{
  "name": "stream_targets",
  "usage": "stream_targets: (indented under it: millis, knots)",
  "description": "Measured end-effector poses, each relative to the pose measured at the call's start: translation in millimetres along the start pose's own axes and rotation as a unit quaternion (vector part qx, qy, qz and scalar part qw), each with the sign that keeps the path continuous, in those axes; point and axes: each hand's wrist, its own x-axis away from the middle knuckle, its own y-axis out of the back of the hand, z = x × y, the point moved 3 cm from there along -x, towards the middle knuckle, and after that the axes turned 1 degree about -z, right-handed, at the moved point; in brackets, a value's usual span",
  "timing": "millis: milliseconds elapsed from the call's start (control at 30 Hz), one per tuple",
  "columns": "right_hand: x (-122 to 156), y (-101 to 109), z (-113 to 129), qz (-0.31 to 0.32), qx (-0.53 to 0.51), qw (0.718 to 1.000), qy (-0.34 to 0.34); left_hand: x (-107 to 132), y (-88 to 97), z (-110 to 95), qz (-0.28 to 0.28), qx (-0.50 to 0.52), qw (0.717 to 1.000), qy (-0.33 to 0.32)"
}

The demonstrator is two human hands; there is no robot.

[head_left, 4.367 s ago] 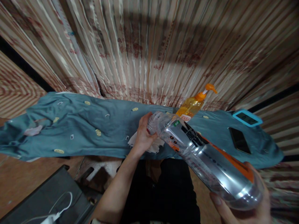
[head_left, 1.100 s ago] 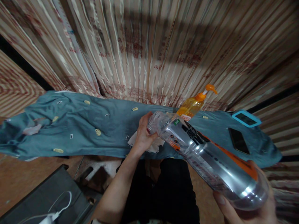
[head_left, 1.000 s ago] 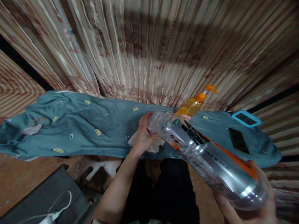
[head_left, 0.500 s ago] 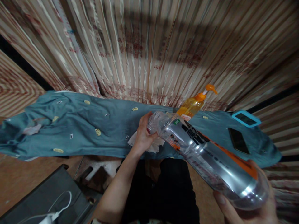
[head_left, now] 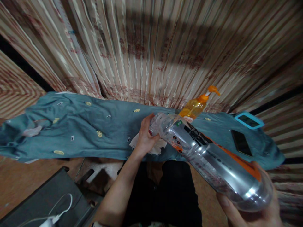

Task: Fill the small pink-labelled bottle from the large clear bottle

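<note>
My right hand is wrapped round the base of a large clear plastic bottle with a silver and orange label. The bottle lies tilted across the view, its narrow end up and to the left. In my left hand, closed fingers grip a small clear ridged plastic bottle. The two bottles meet end to end; whether their mouths touch or overlap I cannot make out. Below my left hand lies a crumpled white tissue. Behind the large bottle stands an orange pump bottle.
A teal patterned cloth covers the narrow table. On its right are a dark phone and a blue-framed device. A curtain hangs behind. At lower left, a dark stand carries a white cable.
Almost nothing differs. Both hands hold the two bottles in the same position, and the large one has shifted only slightly, if at all.
</note>
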Motion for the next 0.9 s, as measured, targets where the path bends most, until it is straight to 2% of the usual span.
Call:
stream_targets:
  millis: [200,500,700,900]
  knots:
    - [-1.4,-0.3,5.1,0.002,0.008,1.000,0.005,0.0,-0.6,0.4,-0.007,0.008,1.000,-0.004]
    - [-1.4,1.5,-3.4,0.002,-0.009,1.000,0.007,-0.5,0.9,-1.6,0.003,0.006,1.000,0.006]
    - [-0.7,-0.4,5.4,-0.005,0.018,1.000,0.001,-0.7,0.5,-1.7,0.004,-0.001,1.000,0.009]
    - [-0.2,-0.9,5.2,-0.002,-0.002,1.000,0.000,-0.6,0.7,-1.7,0.002,-0.002,1.000,0.008]
